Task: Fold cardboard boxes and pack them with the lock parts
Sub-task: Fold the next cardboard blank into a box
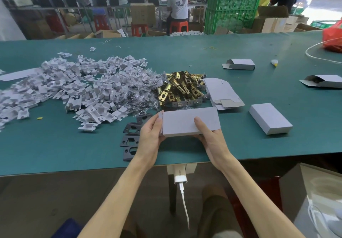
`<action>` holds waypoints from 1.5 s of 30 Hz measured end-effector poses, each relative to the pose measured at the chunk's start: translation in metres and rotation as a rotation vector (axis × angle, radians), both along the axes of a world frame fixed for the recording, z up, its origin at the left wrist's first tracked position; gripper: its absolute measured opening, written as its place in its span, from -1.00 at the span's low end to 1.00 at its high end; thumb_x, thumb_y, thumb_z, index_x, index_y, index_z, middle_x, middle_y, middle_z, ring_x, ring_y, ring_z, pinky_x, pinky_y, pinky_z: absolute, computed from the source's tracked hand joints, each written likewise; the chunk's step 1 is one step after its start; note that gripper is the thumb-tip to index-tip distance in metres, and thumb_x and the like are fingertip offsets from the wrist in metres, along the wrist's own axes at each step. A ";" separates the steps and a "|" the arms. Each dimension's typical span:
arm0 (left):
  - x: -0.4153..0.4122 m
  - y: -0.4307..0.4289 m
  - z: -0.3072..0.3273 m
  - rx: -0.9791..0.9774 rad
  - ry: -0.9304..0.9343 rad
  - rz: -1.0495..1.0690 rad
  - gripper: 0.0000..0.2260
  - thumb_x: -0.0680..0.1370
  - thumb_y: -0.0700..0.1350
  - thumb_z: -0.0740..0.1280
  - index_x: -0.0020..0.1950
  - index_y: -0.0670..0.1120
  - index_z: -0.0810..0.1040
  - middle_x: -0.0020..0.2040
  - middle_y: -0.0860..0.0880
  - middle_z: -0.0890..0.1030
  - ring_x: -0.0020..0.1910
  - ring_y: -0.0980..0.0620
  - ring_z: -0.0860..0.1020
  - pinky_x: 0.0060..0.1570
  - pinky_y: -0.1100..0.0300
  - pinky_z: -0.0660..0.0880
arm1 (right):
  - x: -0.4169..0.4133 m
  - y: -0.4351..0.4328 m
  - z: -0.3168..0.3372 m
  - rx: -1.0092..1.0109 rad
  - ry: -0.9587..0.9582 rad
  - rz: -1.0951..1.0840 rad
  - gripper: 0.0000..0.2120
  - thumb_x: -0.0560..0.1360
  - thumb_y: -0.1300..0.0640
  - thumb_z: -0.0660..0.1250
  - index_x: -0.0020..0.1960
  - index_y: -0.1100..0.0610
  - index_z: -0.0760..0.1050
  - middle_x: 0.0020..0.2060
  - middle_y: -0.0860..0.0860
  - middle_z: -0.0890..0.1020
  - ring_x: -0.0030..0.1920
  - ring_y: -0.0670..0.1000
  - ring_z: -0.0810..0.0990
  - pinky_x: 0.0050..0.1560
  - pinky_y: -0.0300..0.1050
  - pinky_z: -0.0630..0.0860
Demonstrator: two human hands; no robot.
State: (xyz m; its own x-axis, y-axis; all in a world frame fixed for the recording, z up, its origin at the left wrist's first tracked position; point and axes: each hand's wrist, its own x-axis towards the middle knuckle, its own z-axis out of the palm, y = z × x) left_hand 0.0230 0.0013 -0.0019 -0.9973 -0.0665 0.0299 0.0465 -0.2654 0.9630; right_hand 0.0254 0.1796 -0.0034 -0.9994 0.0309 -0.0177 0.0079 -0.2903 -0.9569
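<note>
1. Green-matted workbench (55, 145) underneath. Held just above its near edge: grey cardboard box (187, 123), squared up, broad face upward, long axis running 9 to 3.
2. Gripped at both ends. Left hand (150, 136) wrapped round the 9 o'clock end, thumb on top beside the flap seam, other fingers curled beneath. Right hand (211, 138) at the 4 o'clock corner, thumb pressed flat on the top face, remaining fingers under the box and out of sight.
3. Probably mid-way through closing the 9 o'clock end. Impossible to tell whether filled yet.
4. Turns on one relation: flap end pointing at the left fingers, so the left hand is nearer for the tuck and the right is better placed for bracing along the long axis.
5. Just beyond at 12: heap of brass latches (182, 88).
6. At 1, touching that heap: stack of flat box blanks (220, 91).
7. At 8 to 9, beside the left wrist: row of dark strike plates (130, 139).
8. At 11: clear bagged small parts (137, 89). Farther out at 10: sprawl of white card inserts (74, 86).
9. At 3, well apart: one closed box (270, 118), lying flat.
</note>
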 end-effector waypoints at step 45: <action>-0.005 -0.003 -0.003 0.041 0.006 -0.094 -0.59 0.72 -0.10 0.24 0.58 0.09 0.39 0.39 0.05 0.61 0.29 0.06 0.61 0.20 0.17 0.59 | 0.001 0.002 -0.003 0.087 -0.024 0.025 -0.48 0.36 -0.16 0.49 0.24 0.03 0.55 0.06 -0.02 0.71 0.15 0.01 0.67 0.22 -0.11 0.56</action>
State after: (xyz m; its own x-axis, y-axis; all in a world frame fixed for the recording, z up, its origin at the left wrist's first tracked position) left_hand 0.0182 -0.0019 -0.0051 -0.9991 0.0256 0.0349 0.0253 -0.3077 0.9512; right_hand 0.0262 0.1818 -0.0067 -0.9992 0.0082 -0.0400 0.0375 -0.2056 -0.9779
